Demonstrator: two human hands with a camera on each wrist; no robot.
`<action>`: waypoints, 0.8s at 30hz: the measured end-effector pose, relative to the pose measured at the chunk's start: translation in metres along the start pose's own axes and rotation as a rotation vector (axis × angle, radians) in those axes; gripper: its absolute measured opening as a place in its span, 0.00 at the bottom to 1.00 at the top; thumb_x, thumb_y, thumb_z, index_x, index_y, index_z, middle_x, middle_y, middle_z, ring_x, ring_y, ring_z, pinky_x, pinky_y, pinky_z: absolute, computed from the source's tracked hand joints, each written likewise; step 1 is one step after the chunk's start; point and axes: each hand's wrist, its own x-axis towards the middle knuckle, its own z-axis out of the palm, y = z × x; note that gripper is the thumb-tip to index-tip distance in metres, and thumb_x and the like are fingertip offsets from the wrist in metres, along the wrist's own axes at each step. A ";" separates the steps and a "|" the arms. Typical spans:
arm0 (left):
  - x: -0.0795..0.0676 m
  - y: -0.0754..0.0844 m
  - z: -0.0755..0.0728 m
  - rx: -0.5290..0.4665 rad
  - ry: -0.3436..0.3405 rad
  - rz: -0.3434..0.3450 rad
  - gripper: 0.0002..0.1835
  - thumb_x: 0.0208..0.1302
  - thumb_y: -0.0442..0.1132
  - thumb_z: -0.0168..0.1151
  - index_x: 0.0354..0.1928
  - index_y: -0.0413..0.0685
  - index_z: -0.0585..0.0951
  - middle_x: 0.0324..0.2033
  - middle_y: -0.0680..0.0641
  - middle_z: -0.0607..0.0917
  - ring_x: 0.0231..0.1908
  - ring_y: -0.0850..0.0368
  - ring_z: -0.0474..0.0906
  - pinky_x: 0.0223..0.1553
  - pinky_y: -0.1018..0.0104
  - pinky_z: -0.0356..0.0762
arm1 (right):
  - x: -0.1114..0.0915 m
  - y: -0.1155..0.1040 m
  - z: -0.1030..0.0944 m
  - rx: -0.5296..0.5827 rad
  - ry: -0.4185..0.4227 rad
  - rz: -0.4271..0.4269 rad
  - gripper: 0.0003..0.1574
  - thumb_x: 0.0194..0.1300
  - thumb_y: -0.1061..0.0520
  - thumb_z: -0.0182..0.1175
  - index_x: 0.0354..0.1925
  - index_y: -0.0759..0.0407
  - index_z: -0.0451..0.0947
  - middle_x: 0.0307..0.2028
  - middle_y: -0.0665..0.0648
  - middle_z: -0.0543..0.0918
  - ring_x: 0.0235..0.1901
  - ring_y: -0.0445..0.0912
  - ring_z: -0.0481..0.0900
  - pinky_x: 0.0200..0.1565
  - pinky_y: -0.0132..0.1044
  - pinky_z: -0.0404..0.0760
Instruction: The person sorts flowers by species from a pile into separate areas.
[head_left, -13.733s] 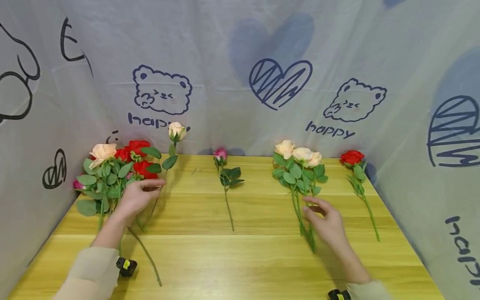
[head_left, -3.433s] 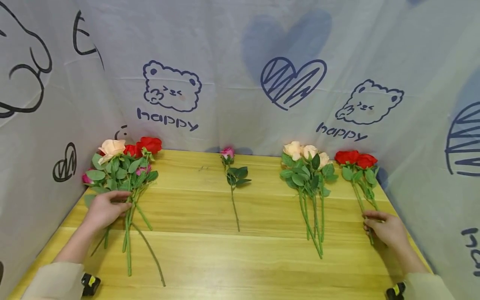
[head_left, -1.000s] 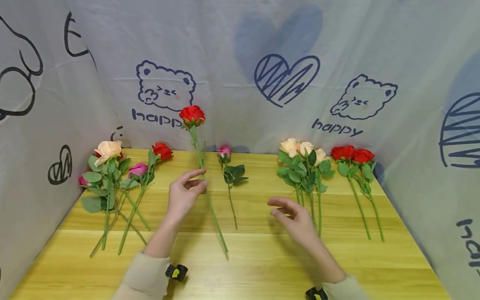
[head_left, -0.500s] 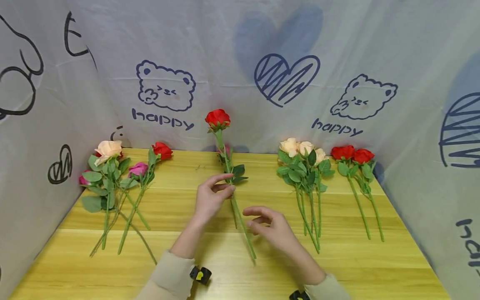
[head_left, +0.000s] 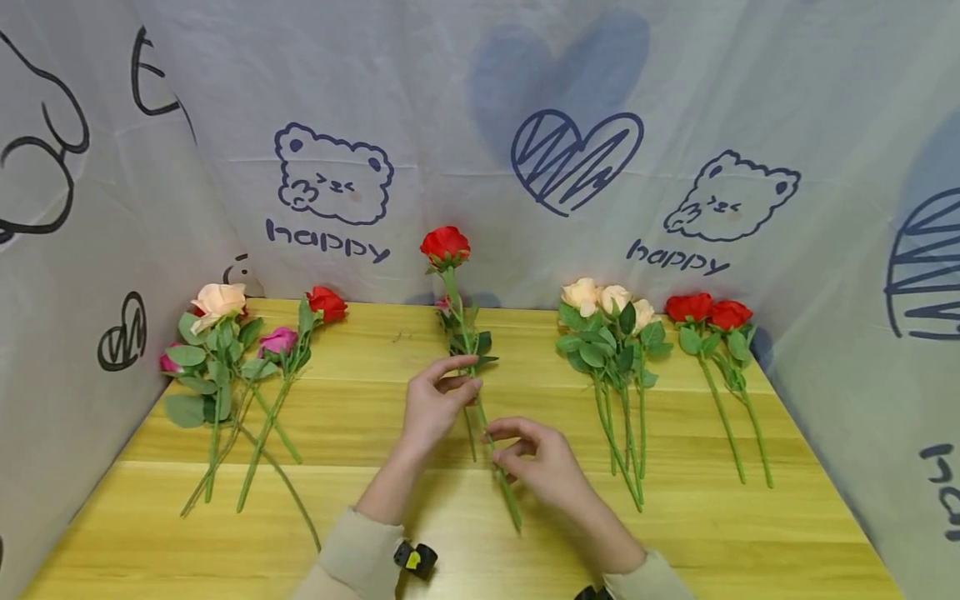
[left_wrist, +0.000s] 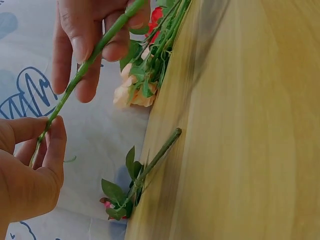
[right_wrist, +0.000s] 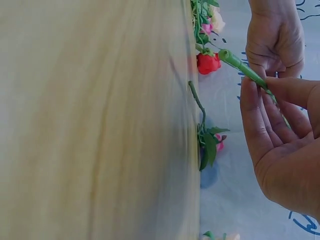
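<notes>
A red rose [head_left: 446, 246] with a long green stem is held up over the middle of the table, bloom leaning away from me. My left hand [head_left: 438, 404] pinches its stem about halfway down, thumb against fingers. Lower on the same stem, my right hand [head_left: 543, 462] pinches with thumb and forefinger; the right wrist view shows the cut stem end [right_wrist: 231, 57] poking out past those fingers. Behind the held rose lies a single pink rose [head_left: 444, 306] on the table, partly hidden by the stem and left hand.
At the left lies a loose pile with a peach rose [head_left: 219, 302], a magenta rose [head_left: 278, 340] and a red rose [head_left: 327, 304]. Right of centre are several peach roses [head_left: 582, 295]; two red roses [head_left: 730, 314] lie farther right. Cloth walls [head_left: 450, 100] enclose the wooden table [head_left: 375, 508].
My left hand has carried the red rose from the left pile side to the middle. My right hand has moved left and taken hold of its lower stem. Earlier, it released another red rose at right.
</notes>
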 end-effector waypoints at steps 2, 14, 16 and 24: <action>-0.001 -0.001 0.000 0.002 -0.001 -0.011 0.18 0.66 0.27 0.70 0.57 0.40 0.85 0.58 0.39 0.82 0.45 0.54 0.85 0.41 0.66 0.88 | -0.001 0.000 0.001 0.001 -0.007 0.001 0.21 0.70 0.68 0.64 0.61 0.67 0.80 0.55 0.70 0.84 0.42 0.63 0.87 0.34 0.44 0.89; -0.005 0.000 0.000 0.029 -0.040 0.060 0.20 0.67 0.28 0.69 0.60 0.43 0.84 0.61 0.45 0.81 0.49 0.52 0.83 0.38 0.68 0.85 | -0.003 0.000 -0.005 -0.020 -0.001 0.007 0.23 0.71 0.69 0.62 0.62 0.65 0.80 0.56 0.65 0.85 0.41 0.63 0.87 0.33 0.41 0.88; -0.005 0.002 -0.001 0.028 -0.057 0.099 0.21 0.67 0.26 0.68 0.61 0.41 0.83 0.63 0.45 0.80 0.51 0.49 0.83 0.40 0.68 0.86 | -0.004 0.000 -0.008 -0.029 0.018 0.011 0.22 0.71 0.69 0.61 0.62 0.63 0.81 0.55 0.63 0.86 0.41 0.62 0.87 0.33 0.40 0.88; -0.001 0.008 -0.026 0.052 -0.023 0.172 0.21 0.65 0.23 0.68 0.60 0.38 0.83 0.61 0.42 0.81 0.49 0.50 0.85 0.46 0.64 0.88 | -0.014 -0.004 -0.031 -0.068 0.123 -0.009 0.22 0.70 0.69 0.64 0.61 0.62 0.82 0.55 0.62 0.86 0.39 0.59 0.88 0.34 0.38 0.89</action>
